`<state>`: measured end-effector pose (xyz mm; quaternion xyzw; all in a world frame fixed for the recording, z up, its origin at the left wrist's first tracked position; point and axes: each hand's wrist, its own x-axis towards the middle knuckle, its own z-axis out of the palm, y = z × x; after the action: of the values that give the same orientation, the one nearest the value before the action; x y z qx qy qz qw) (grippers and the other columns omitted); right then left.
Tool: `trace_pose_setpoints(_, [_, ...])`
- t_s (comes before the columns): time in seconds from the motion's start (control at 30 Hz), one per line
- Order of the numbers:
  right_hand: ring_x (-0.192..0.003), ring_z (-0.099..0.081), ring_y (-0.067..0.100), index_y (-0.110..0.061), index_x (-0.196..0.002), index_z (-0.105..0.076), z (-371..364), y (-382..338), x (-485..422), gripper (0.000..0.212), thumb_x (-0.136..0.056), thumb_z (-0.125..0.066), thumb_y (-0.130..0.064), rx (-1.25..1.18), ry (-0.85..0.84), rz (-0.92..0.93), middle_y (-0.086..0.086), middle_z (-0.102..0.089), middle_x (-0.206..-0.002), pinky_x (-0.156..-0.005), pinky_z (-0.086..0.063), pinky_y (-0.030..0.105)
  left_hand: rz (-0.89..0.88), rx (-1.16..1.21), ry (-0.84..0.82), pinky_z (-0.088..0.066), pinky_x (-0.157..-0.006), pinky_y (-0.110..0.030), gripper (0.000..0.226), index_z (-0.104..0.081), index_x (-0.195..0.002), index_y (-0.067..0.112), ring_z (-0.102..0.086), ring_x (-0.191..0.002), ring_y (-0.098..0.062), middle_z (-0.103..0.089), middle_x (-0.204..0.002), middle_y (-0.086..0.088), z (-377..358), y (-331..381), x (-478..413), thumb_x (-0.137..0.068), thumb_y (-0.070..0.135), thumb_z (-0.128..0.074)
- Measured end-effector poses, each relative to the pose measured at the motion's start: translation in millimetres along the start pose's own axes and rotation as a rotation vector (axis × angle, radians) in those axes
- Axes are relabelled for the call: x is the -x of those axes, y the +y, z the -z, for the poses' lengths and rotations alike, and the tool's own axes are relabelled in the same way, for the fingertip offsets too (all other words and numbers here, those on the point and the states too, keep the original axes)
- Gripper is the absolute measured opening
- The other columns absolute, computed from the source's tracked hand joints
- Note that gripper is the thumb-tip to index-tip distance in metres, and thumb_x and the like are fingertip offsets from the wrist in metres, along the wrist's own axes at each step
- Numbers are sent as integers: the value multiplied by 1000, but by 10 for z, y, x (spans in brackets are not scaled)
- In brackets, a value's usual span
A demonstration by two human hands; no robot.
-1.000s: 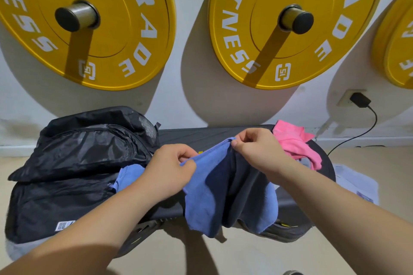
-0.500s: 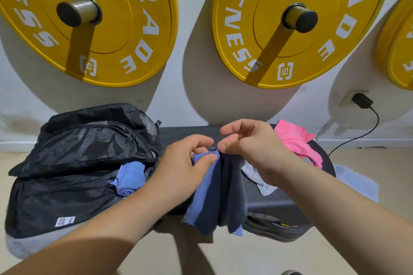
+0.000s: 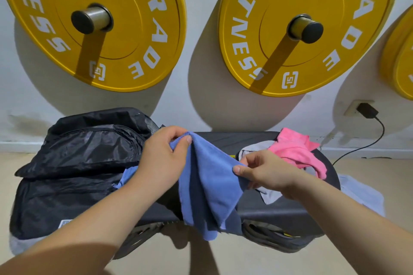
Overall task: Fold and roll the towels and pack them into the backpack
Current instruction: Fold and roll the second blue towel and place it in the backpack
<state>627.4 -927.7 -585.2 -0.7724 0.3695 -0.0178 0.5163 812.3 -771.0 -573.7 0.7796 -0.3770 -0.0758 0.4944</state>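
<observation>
From the head camera we see the left hand (image 3: 163, 156) and right hand (image 3: 266, 169) working the blue towel (image 3: 210, 185) over the front of the table (image 3: 279, 210). Half a second ago both hands met at one point on the towel's top edge. Now they have drawn apart. The left grip is clamped thumb to fingers on the upper corner, close by the backpack (image 3: 85, 152), and the right grip pinches the edge lower and further right. The towel, which hung as a narrow bunch, now fans out between them, and its lower end drops past the table's front edge.

The black backpack lies on the table's left end, its mouth facing us, with a rolled blue towel (image 3: 127, 176) showing in the opening behind the left wrist. On the table's right end a pink towel (image 3: 292, 152) lies crumpled on top of a grey towel (image 3: 268, 196).

Behind the table, yellow weight plates (image 3: 125, 56) hang on pegs on the white wall (image 3: 201, 107). A black charger (image 3: 366, 110) sits in a socket at the right. A pale cloth (image 3: 362, 194) lies on the beige floor (image 3: 223, 259) beside the table.
</observation>
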Motion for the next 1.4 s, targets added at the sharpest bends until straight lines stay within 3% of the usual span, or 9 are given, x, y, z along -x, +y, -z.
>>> trace_pose_setpoints(0.1, [-66,-56,16,-8,-78,-64,17,23,-39,26,-97,-66,-25,-142,138,6,5,-59,-70,-69,-49,36,63,-46,-19,-42,-70,-7,9,-72,-91,24,-62,-82,0,-71,-87,12,45,-101,-37,-94,18,-66])
trace_pose_setpoints(0.23, [-62,-42,13,-9,-75,-60,-32,-223,-1,28,-96,-65,-27,-217,309,129,0,-45,-65,-63,-39,32,288,89,-18,-56,-76,-33,16,-72,-99,19,-67,-77,-19,-72,-87,-4,11,-121,-16,-84,20,-79])
trace_pose_setpoints(0.33, [-63,-55,18,4,-82,-65,-138,-430,107,25,-92,-71,-19,-346,279,193,11,-60,-65,-60,-49,34,362,307,-20,-55,-63,-25,15,-73,-91,15,-69,-71,-16,-75,-80,-6,-9,36,35,-80,13,-83])
trace_pose_setpoints(0.4, [-63,-62,23,3,-85,-68,-229,-521,175,20,-86,-78,-14,-415,241,189,22,-68,-71,-56,-53,35,339,380,-90,-55,-75,-22,20,-74,-95,19,-72,-79,-10,-77,-83,-1,-33,174,121,-80,8,-83])
trace_pose_setpoints(0.53, [-58,-64,18,3,-86,-70,-341,-562,203,18,-85,-80,-13,-475,227,148,15,-71,-69,-51,-54,30,396,534,-181,-56,-97,-39,34,-73,-105,21,-75,-95,-20,-79,-94,-4,-136,268,256,-80,-2,-79])
trace_pose_setpoints(0.7, [-61,-68,13,1,-90,-74,-403,-538,215,14,-96,-67,-10,-477,161,144,9,-73,-72,-57,-54,22,535,624,-134,-59,-90,-40,33,-75,-105,11,-76,-92,-25,-79,-93,-9,-153,221,255,-75,-1,-83])
trace_pose_setpoints(0.8, [-61,-69,12,-2,-89,-76,-408,-564,242,14,-95,-69,-12,-478,147,150,8,-75,-72,-58,-55,22,531,607,-137,-60,-88,-40,16,-79,-91,7,-76,-91,-30,-79,-87,-14,-154,225,249,-77,3,-83])
trace_pose_setpoints(0.97, [-62,-71,18,1,-85,-73,-356,-616,303,13,-88,-77,-12,-514,145,81,14,-75,-71,-56,-56,25,455,530,-116,-59,-92,-42,5,-80,-89,15,-76,-89,-19,-79,-84,-3,-145,298,280,-85,13,-79])
trace_pose_setpoints(1.4, [-61,-68,16,-2,-74,-73,-482,-628,317,18,-91,-68,-7,-495,236,129,9,-69,-64,-64,-61,30,327,384,-129,-61,-86,-40,18,-80,-84,23,-76,-80,-11,-79,-78,5,-135,369,329,-93,12,-69])
